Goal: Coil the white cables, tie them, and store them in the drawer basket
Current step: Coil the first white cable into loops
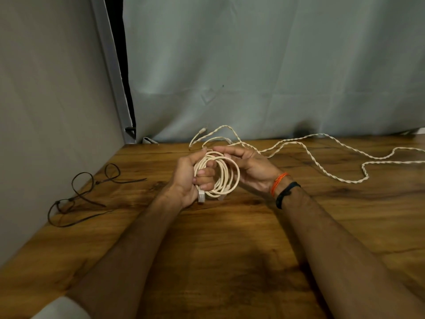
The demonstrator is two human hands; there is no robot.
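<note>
Nearest, two bare forearms reaching forward over a wooden table [230,261], with a scrap of pale sleeve [62,309] at the lower left corner. On the right wrist, an orange thread [278,182] and next to it a dark band [286,193].

Further out, held above the tabletop between both hands, a coil of white cable [226,174], several loops lying close together. Left hand [187,180] wrapped round the left side of the coil, fingers curled through the loops and thumb up along the outer edge; a white plug [201,196] hanging just below the heel of that hand. Right hand [247,166] on the upper right of the coil, fingers bent over and pinching the strand at the top, palm turned toward the left hand.

Off to the left, near the table edge, dark zip ties [85,192] already looped, tails lying flat on the wood, well apart from the hands.

Beyond the hands, loose white cable [322,157], twisted in pairs, trailing from the coil to the far edge and away across the right side of the table, with a small connector end [203,130] at the far edge.

Farthest, a pale creased cloth backdrop [253,65] and a grey panel [46,111] on the left.
</note>
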